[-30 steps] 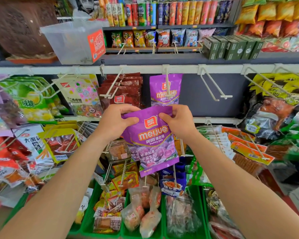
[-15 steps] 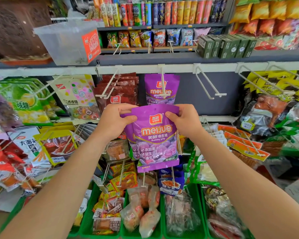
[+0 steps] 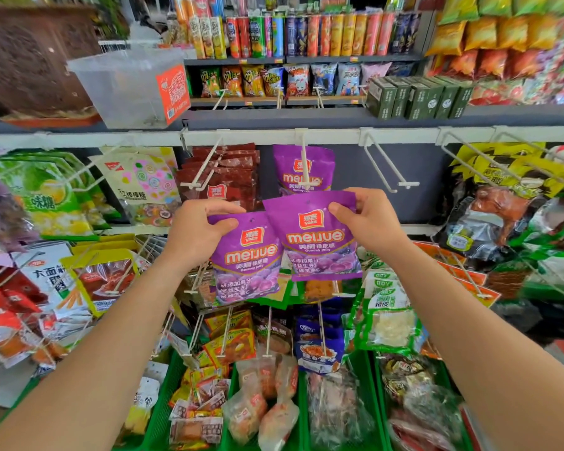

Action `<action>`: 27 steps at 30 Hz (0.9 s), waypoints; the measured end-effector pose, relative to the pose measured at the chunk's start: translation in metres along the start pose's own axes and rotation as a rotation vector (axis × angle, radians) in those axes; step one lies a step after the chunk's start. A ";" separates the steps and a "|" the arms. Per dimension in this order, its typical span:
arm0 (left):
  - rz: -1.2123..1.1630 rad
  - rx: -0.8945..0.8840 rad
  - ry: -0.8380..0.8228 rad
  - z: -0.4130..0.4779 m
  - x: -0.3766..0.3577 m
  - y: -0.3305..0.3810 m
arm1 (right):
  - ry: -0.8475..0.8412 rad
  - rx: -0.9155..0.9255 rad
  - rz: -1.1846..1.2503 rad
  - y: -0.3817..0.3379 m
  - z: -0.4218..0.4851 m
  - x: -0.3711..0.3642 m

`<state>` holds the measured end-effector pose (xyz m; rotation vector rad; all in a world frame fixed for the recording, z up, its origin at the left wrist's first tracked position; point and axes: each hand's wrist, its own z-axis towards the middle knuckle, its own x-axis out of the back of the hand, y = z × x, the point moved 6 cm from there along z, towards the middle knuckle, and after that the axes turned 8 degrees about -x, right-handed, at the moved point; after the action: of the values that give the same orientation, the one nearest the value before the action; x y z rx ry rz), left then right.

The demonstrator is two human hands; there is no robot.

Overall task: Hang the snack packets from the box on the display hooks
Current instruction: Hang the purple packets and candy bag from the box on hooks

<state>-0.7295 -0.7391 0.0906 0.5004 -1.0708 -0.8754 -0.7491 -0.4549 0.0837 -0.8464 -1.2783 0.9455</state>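
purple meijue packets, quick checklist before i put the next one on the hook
1. One packet per hand: ok. The left hand grips the left packet, and the right hand pinches the right packet.
2. Packets fully apart: not ok, their edges overlap.
3. Matching hook found: ok, the hanging packet on it is the same purple kind.
4. Room on that hook: ok, its front length is bare.
5. Hang hole in right packet located: cannot tell.
6. Right packet's top threaded on the hook tip: not ok, it sits just below the tip.
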 end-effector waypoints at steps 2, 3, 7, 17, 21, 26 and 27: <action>0.008 0.012 0.005 -0.003 0.005 -0.002 | 0.006 -0.009 0.000 -0.003 0.002 0.000; 0.007 0.012 0.006 -0.004 0.007 -0.002 | 0.007 -0.015 0.000 -0.003 0.003 0.000; 0.031 0.015 0.011 -0.010 0.014 -0.005 | 0.018 0.007 -0.006 -0.007 0.006 -0.004; 0.103 0.037 -0.030 -0.017 0.013 -0.013 | 0.066 -0.040 0.065 -0.004 0.009 0.003; 0.082 0.055 -0.029 -0.018 0.011 -0.012 | 0.043 -0.043 0.076 -0.007 0.011 -0.001; 0.089 0.040 -0.019 -0.017 0.011 -0.006 | 0.052 -0.044 0.041 -0.006 0.014 -0.004; 0.090 0.039 -0.018 -0.017 0.011 -0.005 | 0.048 -0.040 0.034 -0.007 0.015 -0.005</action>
<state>-0.7137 -0.7524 0.0858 0.4739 -1.1202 -0.7829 -0.7636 -0.4622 0.0897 -0.9197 -1.2489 0.9238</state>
